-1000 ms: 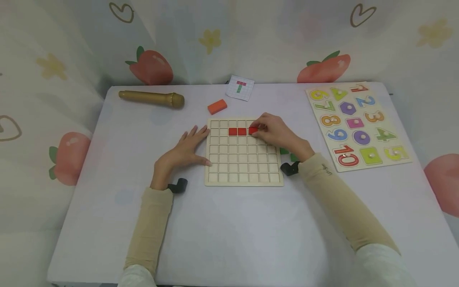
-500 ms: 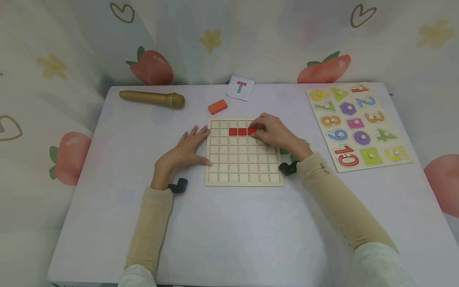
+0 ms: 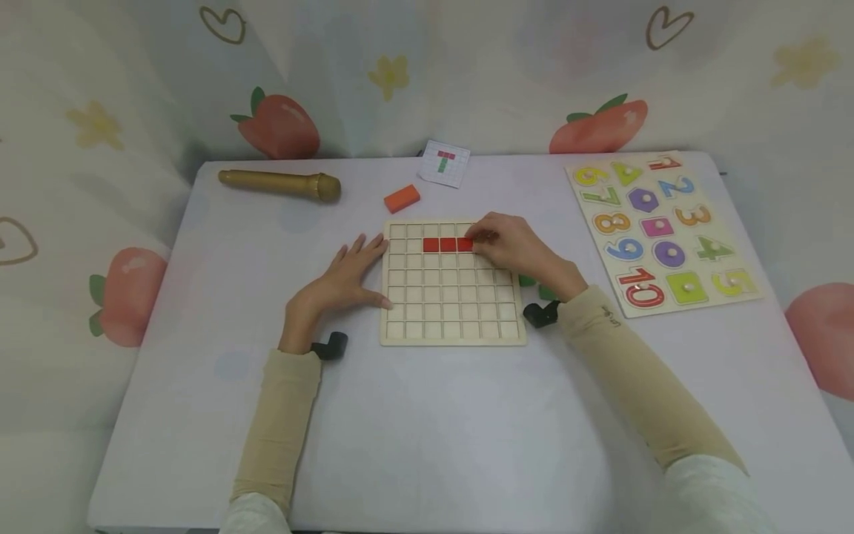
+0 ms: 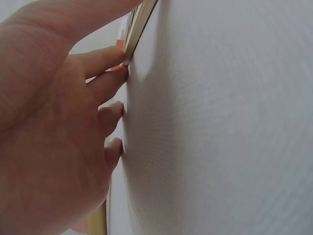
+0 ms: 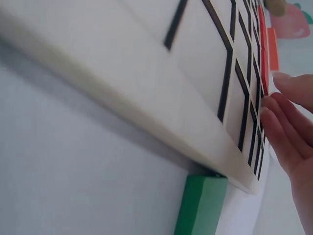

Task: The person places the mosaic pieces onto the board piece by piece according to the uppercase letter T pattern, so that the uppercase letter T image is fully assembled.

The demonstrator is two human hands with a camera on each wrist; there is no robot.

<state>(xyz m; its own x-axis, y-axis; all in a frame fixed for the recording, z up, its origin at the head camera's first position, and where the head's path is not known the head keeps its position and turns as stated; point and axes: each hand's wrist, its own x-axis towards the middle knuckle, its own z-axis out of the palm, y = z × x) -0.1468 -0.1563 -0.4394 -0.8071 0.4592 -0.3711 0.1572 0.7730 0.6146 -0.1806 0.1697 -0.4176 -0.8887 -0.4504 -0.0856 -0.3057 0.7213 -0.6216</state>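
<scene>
nearest us on the tabletop (image 3: 427, 430), the front rows of the gridded wooden board (image 3: 451, 294) are bare, and so is every cell we can see below the red row; the right hand (image 3: 514, 243) hides a few. at the board's left edge the left hand (image 3: 336, 285) lies with its fingers spread, touching the rim and grasping nothing. just off the right edge lie some green blocks (image 3: 548, 293), partly hidden from view, none of them in the cells we can see. farther up, three red squares (image 3: 448, 245) sit side by side in the second row from the far edge, and the right hand has its bent fingertips at the rightmost; that one looks seated flat, though we cannot tell whether the fingers pinch it or only touch it. beyond the board lies an orange block (image 3: 402, 199), touched by neither hand, and past that a card (image 3: 444, 163) printed with a red bar over a green stem. going by that card, we judge the red bar all but finished and the green stem left to lay
</scene>
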